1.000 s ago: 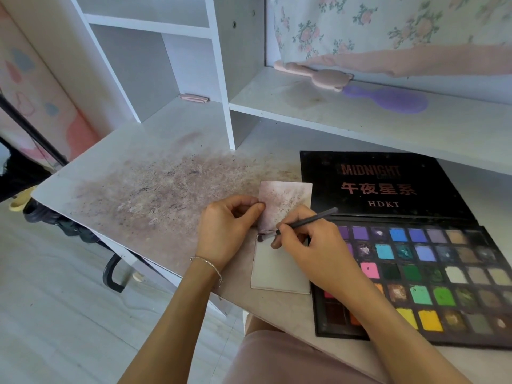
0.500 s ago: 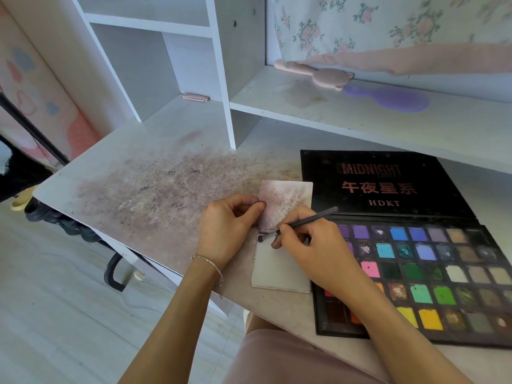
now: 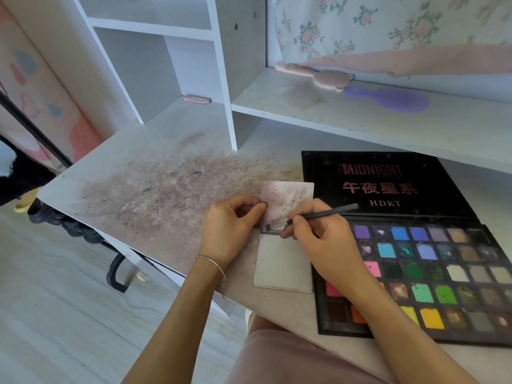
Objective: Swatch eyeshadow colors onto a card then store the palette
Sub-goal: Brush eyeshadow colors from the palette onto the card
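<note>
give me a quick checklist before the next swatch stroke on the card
1. Card flat on the desk: ok.
2. Left hand pinching the card's upper left edge to steady it: ok.
3. Right hand gripping the brush: ok.
4. Brush tip on the card at mid-height: ok.
5. Colour loaded on the tip: cannot tell.
6. Palette open beside the card, pans exposed: ok.

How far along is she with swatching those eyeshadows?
Midway, it seems. The card's upper half already carries smudged purplish pigment; its lower half looks blank. The left hand pinches the card's edge while the right hand strokes the brush across its middle. Storing is left: the eyeshadow palette lies open on the desk.
</note>
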The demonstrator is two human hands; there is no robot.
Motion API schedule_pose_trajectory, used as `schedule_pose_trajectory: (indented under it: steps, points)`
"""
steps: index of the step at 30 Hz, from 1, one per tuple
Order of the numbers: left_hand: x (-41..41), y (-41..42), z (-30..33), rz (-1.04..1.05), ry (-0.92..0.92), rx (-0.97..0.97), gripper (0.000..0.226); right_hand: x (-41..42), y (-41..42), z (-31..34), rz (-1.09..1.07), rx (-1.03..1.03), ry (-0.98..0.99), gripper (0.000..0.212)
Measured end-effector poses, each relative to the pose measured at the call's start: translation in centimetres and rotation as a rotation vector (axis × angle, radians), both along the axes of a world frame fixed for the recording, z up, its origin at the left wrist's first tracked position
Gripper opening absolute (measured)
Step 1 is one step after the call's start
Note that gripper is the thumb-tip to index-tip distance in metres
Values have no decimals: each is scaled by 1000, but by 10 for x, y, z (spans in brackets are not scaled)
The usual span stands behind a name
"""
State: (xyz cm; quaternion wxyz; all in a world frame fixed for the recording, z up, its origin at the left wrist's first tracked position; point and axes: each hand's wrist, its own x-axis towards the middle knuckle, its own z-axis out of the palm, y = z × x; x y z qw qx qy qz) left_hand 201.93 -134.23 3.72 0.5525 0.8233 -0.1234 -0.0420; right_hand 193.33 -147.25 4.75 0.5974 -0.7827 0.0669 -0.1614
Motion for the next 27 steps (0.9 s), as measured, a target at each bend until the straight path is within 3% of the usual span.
schedule_pose_trajectory:
  steps: [10, 18, 27]
  points:
    - [-1, 0, 2, 5, -6, 13, 13, -14, -34, 22, -113, 104, -132, 26]
    - [-2, -1, 4, 28, -2, 12, 18, -39, -75, 18, -239, -85, -28, 26]
    - [-3, -1, 4, 35, -22, 30, 22, -44, -76, 3, -204, -210, 44, 20]
